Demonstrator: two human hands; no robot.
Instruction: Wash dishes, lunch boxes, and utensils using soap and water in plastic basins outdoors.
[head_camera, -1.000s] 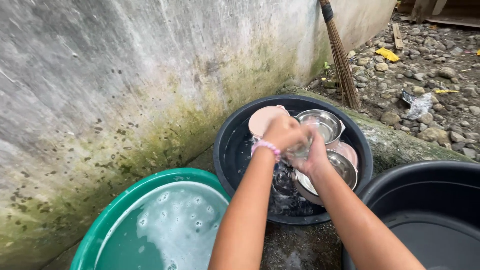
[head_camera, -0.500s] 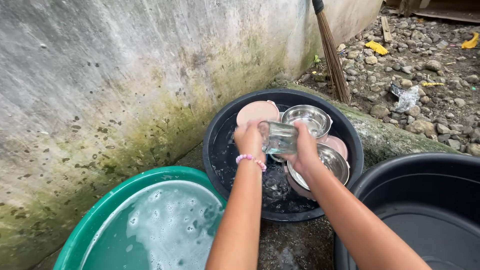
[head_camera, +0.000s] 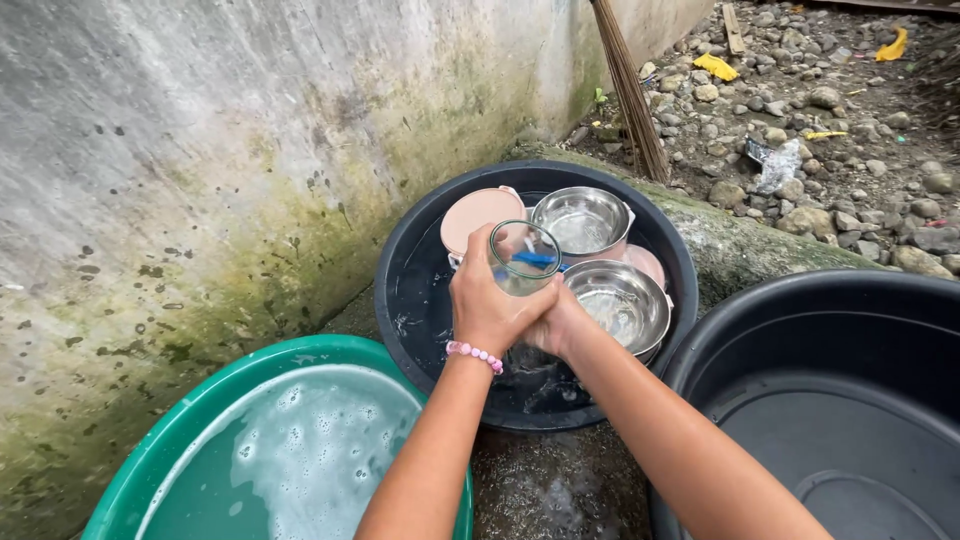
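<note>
Both hands are up over the round black plastic wash basin (head_camera: 400, 290), and between them sits a clear drinking glass (head_camera: 523, 258), upright with its open mouth tipped a little toward the camera. The left hand (head_camera: 487, 305) is wrapped around the near side of the glass, fingers curled closed on its wall, a pink beaded bracelet (head_camera: 474, 354) snug on that wrist. The right hand (head_camera: 556, 325) is tucked low against the glass's base, right beside the left hand and touching it; how far its fingers are closed cannot be told, as the left hand and the glass cover them. The glass hangs above the dark water, clear of the surface, in front of the dishes stacked in the far half of the basin.

Those dishes: a shiny stainless steel bowl (head_camera: 620, 305) just to the right of the glass, a second steel bowl (head_camera: 583, 220) behind it, and a pale pink plastic lidded container (head_camera: 472, 217) at the back left. Something blue shows through the glass, too blurred to name.

Near left, a green plastic basin of soapy, foamy water (head_camera: 200, 430) sits just beside the black one. Near right, a second large black tub (head_camera: 830, 400). A stained, mossy concrete wall (head_camera: 200, 150) runs along the left, a stick broom (head_camera: 628, 90) leans on it, and stony ground (head_camera: 840, 130) spreads out beyond.
</note>
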